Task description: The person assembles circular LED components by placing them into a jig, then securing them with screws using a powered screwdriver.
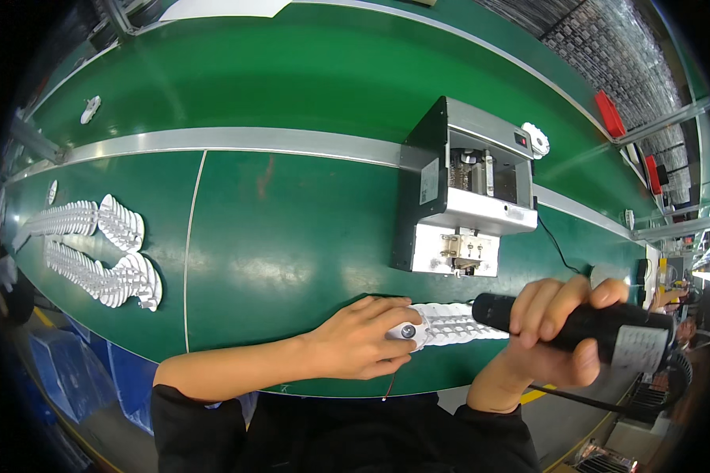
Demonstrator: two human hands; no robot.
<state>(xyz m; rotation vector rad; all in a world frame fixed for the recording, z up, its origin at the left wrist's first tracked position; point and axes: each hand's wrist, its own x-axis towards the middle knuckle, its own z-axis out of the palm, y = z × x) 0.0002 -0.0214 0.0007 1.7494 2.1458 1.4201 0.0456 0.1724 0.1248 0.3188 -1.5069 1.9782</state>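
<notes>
My left hand [363,337] presses down on the round end of a white segmented plastic part [454,325] lying near the table's front edge. Its fingers curl around that end, where a dark round centre shows between them. My right hand [556,319] is closed around a black electric screwdriver [493,312] with a pale label and a cord at its back. The tool is held nearly level, its front end over the right part of the white piece. Its tip cannot be made out. A thin reddish wire [389,386] hangs at the edge below my left hand.
A grey metal machine [473,189] stands beyond my hands, its cable trailing right. Several white segmented parts [95,276] lie at the far left of the green table [292,229]. A metal rail [292,140] crosses behind. Blue bins [79,370] stand below the left edge.
</notes>
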